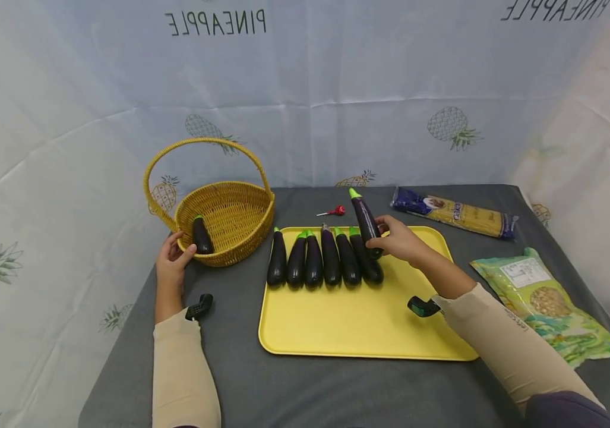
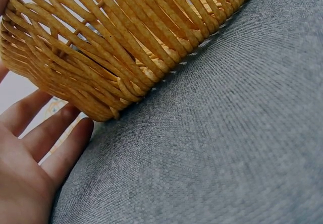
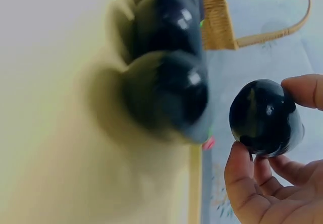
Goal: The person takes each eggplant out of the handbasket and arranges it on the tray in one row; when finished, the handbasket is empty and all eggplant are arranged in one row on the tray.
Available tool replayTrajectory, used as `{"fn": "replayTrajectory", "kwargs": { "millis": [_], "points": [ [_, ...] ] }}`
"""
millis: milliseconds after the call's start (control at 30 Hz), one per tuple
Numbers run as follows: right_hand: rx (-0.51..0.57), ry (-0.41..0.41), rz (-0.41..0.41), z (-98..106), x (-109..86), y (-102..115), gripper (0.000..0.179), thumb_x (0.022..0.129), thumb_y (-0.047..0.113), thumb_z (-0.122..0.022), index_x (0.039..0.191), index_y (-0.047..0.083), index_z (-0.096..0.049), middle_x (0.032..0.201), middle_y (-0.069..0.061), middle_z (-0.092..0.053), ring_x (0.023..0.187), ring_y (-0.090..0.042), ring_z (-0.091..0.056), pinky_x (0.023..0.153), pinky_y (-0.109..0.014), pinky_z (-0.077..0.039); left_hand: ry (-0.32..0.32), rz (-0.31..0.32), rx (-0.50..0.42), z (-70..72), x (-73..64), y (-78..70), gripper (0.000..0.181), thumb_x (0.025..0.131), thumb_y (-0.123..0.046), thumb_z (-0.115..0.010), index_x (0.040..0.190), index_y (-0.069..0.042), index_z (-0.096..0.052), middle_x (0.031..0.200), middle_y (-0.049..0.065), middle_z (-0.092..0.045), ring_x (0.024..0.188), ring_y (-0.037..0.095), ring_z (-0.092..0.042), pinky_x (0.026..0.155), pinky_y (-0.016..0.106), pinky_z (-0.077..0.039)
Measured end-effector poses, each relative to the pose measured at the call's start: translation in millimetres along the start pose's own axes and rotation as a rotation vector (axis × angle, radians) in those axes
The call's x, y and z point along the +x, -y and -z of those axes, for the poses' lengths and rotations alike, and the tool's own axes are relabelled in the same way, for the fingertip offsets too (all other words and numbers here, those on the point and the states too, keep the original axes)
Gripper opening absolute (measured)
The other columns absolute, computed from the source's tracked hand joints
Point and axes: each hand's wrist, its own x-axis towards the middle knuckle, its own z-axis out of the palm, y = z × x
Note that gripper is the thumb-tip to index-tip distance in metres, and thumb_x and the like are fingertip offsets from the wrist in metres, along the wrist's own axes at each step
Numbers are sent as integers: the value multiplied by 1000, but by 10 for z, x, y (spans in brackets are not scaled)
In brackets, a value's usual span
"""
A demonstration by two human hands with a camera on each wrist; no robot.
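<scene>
My right hand (image 1: 398, 241) pinches a dark purple eggplant (image 1: 364, 220) by its thick lower end, green cap pointing up and away. In the right wrist view, thumb and fingers grip the glossy eggplant (image 3: 262, 117) from opposite sides. Several eggplants (image 1: 312, 261) lie in a row along the far part of the yellow tray (image 1: 337, 324). At the left, my left hand (image 1: 171, 264) holds the near left rim of a wicker basket (image 1: 240, 217). Another eggplant (image 1: 201, 236) leans inside it. The left wrist view has fingers (image 2: 68, 148) against the woven wall (image 2: 116, 42).
Behind the tray lies a red lollipop (image 1: 339, 210). A blue and yellow pasta packet (image 1: 454, 213) is at the back right, and a green food bag (image 1: 547, 303) lies right of the tray. The basket's tall handle (image 1: 205, 141) arches upward. A patterned curtain (image 1: 337, 137) hangs behind the grey table.
</scene>
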Motion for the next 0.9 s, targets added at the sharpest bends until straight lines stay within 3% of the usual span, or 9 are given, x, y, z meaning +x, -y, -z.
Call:
{"fn": "replayTrajectory", "kwargs": {
  "millis": [267,433,667,900],
  "points": [
    [-21,14,-62,84,-182,-319,75,92,23,-66,147,-6,-25,131,-27,-39,108,-36,-56,83,-42,-53,-11,0,4,-7,-2,-2,49,88,-3,-71,134,-9,-56,139,17,-50,122,22,-49,91,20,-42],
    [-48,49,-79,92,-260,-480,72,93,26,-65,146,-8,-29,125,-25,-45,102,-31,-56,78,-39,-52,-8,-7,-1,-12,0,-2,49,88,-3,-71,134,-7,-56,138,18,-51,120,21,-50,90,20,-42],
    [-63,78,-91,28,-293,-539,72,93,29,-65,145,-9,-32,122,-24,-49,93,-27,-57,74,-37,-52,-3,-3,10,1,15,9,52,88,-3,-71,137,-5,-52,139,19,-49,118,19,-51,89,19,-43],
    [-136,54,-118,2,-303,-532,71,93,36,-64,143,-6,-36,123,-23,-50,92,-26,-58,74,-37,-52,-4,-7,-11,-9,17,8,49,89,-2,-70,135,-6,-54,136,21,-50,118,21,-50,89,19,-43]
  ]
}}
